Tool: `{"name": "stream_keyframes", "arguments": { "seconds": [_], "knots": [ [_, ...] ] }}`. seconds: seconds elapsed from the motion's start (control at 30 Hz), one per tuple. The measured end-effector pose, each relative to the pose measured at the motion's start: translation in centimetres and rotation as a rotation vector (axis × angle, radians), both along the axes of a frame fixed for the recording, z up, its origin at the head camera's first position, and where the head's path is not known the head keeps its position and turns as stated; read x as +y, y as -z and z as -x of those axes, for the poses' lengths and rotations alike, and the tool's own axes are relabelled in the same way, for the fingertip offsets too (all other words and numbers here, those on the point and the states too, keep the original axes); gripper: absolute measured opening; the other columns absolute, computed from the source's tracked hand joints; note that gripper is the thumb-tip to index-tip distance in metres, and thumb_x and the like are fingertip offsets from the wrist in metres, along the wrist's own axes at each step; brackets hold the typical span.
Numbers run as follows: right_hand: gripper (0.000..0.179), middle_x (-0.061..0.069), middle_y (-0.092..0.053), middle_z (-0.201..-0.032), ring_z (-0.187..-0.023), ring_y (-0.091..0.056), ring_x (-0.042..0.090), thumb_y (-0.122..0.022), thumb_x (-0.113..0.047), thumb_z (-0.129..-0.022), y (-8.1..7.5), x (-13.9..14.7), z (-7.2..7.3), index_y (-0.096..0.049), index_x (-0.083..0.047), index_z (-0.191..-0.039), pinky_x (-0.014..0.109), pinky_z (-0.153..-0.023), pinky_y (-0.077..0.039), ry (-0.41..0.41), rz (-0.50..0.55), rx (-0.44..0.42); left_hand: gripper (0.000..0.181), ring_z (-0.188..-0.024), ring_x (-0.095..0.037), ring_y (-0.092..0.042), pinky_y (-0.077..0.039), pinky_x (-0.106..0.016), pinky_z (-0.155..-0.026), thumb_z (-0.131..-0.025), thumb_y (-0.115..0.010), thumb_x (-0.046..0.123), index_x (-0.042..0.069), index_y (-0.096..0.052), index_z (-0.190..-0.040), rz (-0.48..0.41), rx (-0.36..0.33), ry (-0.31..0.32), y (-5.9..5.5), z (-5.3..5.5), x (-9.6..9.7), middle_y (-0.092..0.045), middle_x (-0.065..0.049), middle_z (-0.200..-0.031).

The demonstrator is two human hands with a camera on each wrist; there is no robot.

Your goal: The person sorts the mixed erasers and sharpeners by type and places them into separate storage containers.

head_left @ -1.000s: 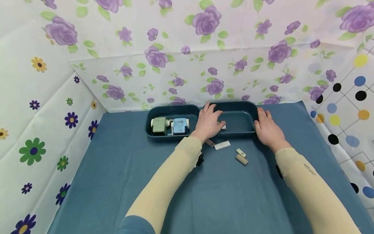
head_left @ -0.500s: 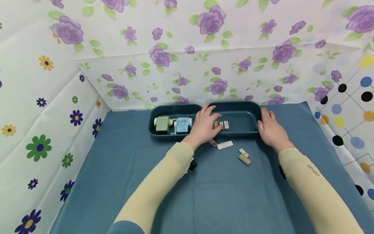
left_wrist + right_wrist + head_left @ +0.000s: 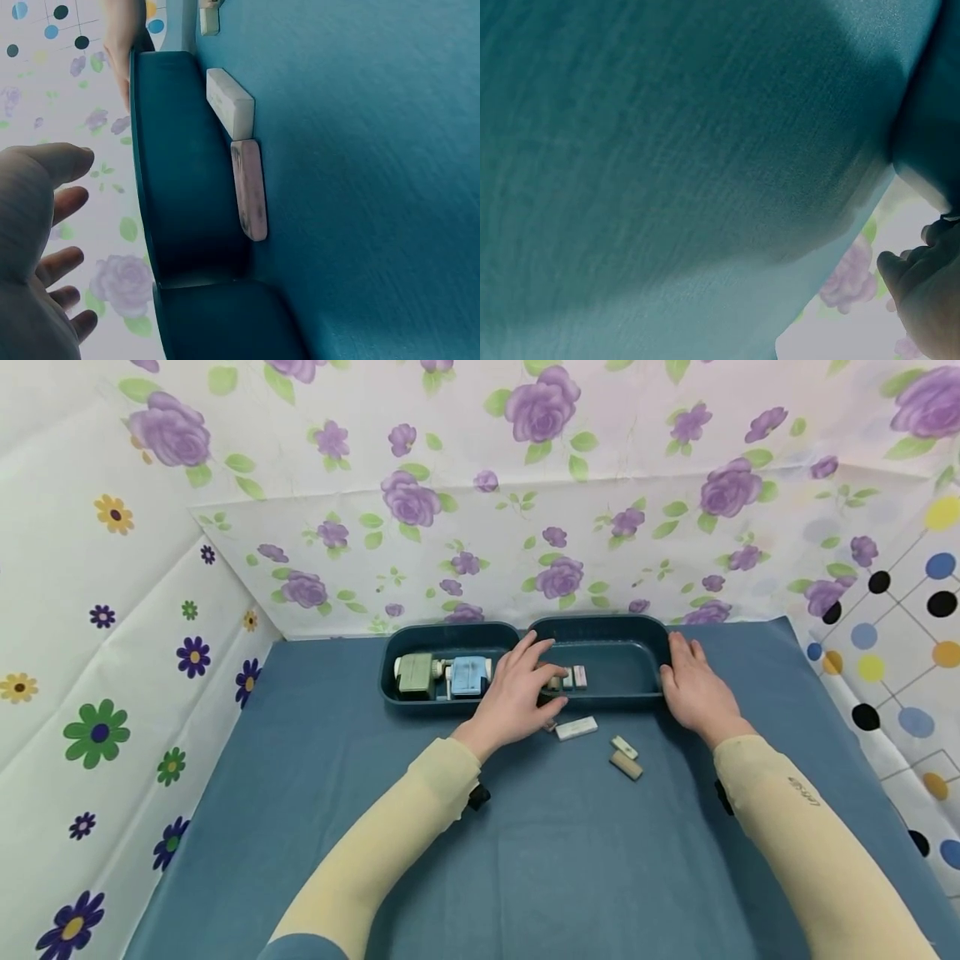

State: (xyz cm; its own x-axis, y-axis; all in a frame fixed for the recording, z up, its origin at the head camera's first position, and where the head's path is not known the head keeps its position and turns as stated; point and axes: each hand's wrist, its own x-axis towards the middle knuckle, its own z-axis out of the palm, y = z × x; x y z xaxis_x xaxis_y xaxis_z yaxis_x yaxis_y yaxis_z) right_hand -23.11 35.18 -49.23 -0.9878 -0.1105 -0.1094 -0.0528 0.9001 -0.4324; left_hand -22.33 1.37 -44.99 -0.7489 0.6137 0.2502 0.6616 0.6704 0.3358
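Observation:
Two dark teal trays stand end to end against the back wall. My left hand [image 3: 510, 697] hovers over the left end of the right tray [image 3: 622, 702], its fingers spread with nothing between them. Several small erasers [image 3: 580, 677] stand in that tray beside the fingertips, partly hidden by the hand. My right hand [image 3: 699, 692] rests with straight fingers along the tray's right end. In front of the tray lie a white eraser [image 3: 577, 728] and a pinkish eraser [image 3: 250, 187]. Farther right are a beige eraser [image 3: 626, 766] and a smaller pale one [image 3: 624, 747].
The left tray [image 3: 442, 708] holds a green desk pencil sharpener [image 3: 415, 673] and a blue one [image 3: 469, 675]. A blue cloth [image 3: 570, 868] covers the table. A flowered wall covering [image 3: 480, 552] rises right behind the trays.
My left hand has shifted left and toward me, uncovering more of the small erasers in the right tray. My right hand stays at the tray's right end. The head view has shifted slightly.

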Motion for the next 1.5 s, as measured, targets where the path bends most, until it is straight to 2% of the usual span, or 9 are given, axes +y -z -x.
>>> {"name": "stream_keyframes", "arguments": {
  "seconds": [0.17, 0.3, 0.47, 0.6, 0.73, 0.93, 1.1, 1.3, 1.5],
  "knots": [
    [0.068, 0.018, 0.009, -0.178, -0.162, 0.009, 0.045, -0.023, -0.036, -0.119, -0.1, 0.1, 0.0, 0.011, -0.007, -0.17, 0.07, -0.125, -0.012, 0.001, -0.003, 0.002, 0.036, -0.165, -0.031, -0.007, -0.02, -0.059, -0.129, -0.101, -0.078, 0.036, 0.018, -0.073, -0.132, 0.016, 0.045, 0.08, 0.2, -0.3, -0.2, -0.032, -0.012, -0.172],
    [0.068, 0.018, 0.007, -0.178, -0.162, 0.008, 0.045, -0.025, -0.033, -0.119, -0.2, 0.1, 0.0, 0.009, -0.006, -0.171, 0.071, -0.124, -0.013, 0.006, 0.0, 0.015, 0.035, -0.166, -0.03, 0.0, -0.014, -0.058, -0.13, -0.1, -0.079, 0.035, 0.018, -0.074, -0.13, 0.038, 0.078, 0.163, 0.3, -0.6, -0.1, -0.028, -0.013, -0.174],
    [0.068, 0.018, 0.009, -0.178, -0.162, 0.01, 0.044, -0.025, -0.034, -0.119, -0.2, 0.0, 0.0, 0.01, -0.006, -0.17, 0.07, -0.125, -0.012, -0.001, 0.001, -0.001, 0.041, -0.165, -0.027, 0.01, -0.007, -0.052, -0.132, -0.099, -0.08, 0.037, 0.024, -0.07, -0.137, 0.138, 0.115, 0.23, 0.5, -0.8, 0.0, -0.017, -0.01, -0.178],
    [0.068, 0.018, 0.006, -0.178, -0.162, 0.008, 0.044, -0.026, -0.032, -0.118, -0.3, -0.1, 0.2, 0.009, -0.007, -0.171, 0.07, -0.125, -0.012, 0.004, 0.004, 0.02, 0.052, -0.164, -0.028, 0.017, -0.001, -0.05, -0.132, -0.098, -0.08, 0.038, 0.027, -0.065, -0.146, 0.234, 0.143, 0.248, 0.7, -0.9, 0.2, -0.007, -0.01, -0.18],
    [0.068, 0.018, 0.007, -0.178, -0.162, 0.008, 0.046, -0.026, -0.032, -0.118, -0.2, 0.1, 0.3, 0.009, -0.006, -0.171, 0.069, -0.126, -0.011, 0.002, -0.001, 0.025, 0.057, -0.163, -0.031, 0.021, 0.005, -0.051, -0.132, -0.101, -0.077, 0.03, 0.028, -0.059, -0.155, 0.346, 0.164, 0.271, 1.0, -1.2, 0.6, 0.001, -0.011, -0.18],
    [0.068, 0.019, 0.007, -0.178, -0.161, 0.008, 0.047, -0.026, -0.032, -0.118, 0.1, 0.1, 0.2, 0.009, -0.006, -0.171, 0.071, -0.124, -0.012, 0.002, -0.003, 0.017, 0.06, -0.162, -0.033, 0.022, 0.01, -0.053, -0.13, -0.103, -0.071, 0.011, 0.031, -0.055, -0.157, 0.495, 0.243, 0.29, 1.3, -1.4, 1.4, 0.004, -0.012, -0.18],
    [0.068, 0.019, 0.008, -0.178, -0.161, 0.009, 0.047, -0.027, -0.031, -0.118, 0.2, 0.0, 0.1, 0.01, -0.006, -0.17, 0.07, -0.125, -0.011, 0.003, -0.007, 0.008, 0.064, -0.162, -0.036, 0.021, 0.008, -0.056, -0.13, -0.1, -0.077, 0.015, 0.033, -0.054, -0.158, 0.587, 0.306, 0.315, 1.5, -1.4, 2.3, 0.006, -0.012, -0.18],
    [0.069, 0.019, 0.006, -0.178, -0.162, 0.007, 0.047, -0.028, -0.03, -0.118, 0.0, -0.2, 0.0, 0.009, -0.006, -0.171, 0.069, -0.125, -0.011, 0.011, -0.008, 0.011, 0.055, -0.162, -0.038, 0.02, 0.006, -0.058, -0.13, -0.103, -0.075, 0.02, 0.036, -0.058, -0.153, 0.643, 0.351, 0.312, 1.7, -1.3, 3.3, 0.007, -0.011, -0.18],
    [0.069, 0.019, 0.006, -0.178, -0.162, 0.007, 0.046, -0.027, -0.031, -0.118, 0.0, -0.2, 0.0, 0.009, -0.006, -0.171, 0.071, -0.125, -0.012, 0.021, -0.015, 0.011, 0.044, -0.162, -0.037, 0.02, 0.006, -0.059, -0.13, -0.108, -0.069, 0.023, 0.035, -0.062, -0.149, 0.689, 0.351, 0.303, 1.5, -1.5, 4.2, 0.011, -0.011, -0.18]
  ]
}}
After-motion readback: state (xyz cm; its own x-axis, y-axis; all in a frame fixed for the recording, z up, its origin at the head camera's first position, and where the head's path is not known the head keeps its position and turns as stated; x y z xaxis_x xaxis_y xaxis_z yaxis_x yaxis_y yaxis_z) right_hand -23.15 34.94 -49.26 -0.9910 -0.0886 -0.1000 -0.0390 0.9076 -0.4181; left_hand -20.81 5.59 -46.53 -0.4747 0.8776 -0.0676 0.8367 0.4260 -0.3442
